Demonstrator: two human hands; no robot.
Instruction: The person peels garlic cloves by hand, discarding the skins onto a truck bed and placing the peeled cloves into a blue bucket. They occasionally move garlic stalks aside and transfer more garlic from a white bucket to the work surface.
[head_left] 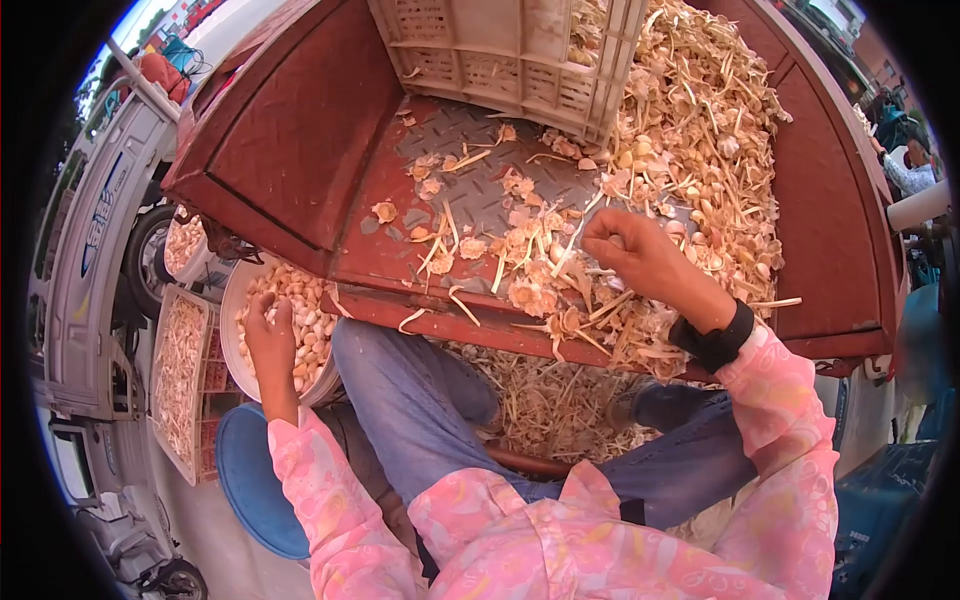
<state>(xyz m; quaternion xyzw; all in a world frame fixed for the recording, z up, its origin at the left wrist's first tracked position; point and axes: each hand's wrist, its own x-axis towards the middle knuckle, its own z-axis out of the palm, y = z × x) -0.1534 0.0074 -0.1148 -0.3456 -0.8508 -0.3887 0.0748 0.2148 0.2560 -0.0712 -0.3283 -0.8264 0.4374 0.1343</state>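
Observation:
My left hand (270,348) hovers over a white bucket (230,330) of peeled-apart garlic cloves (312,325), its fingers slightly apart and nothing visible in them. My right hand (637,252) is closed, fingers curled inward, above the near edge of a heap of garlic (715,130); whatever it may hold is hidden. Loose cloves, dry skins and stalks lie around and beneath that hand. A black band (722,338) circles the right wrist.
The heap lies in a red metal cart bed (300,130) with raised sides. Inside stands a pale plastic crate (490,55). A blue tub (255,480) and a crate of garlic (180,370) are at left. Husks (550,405) cover the ground between my legs.

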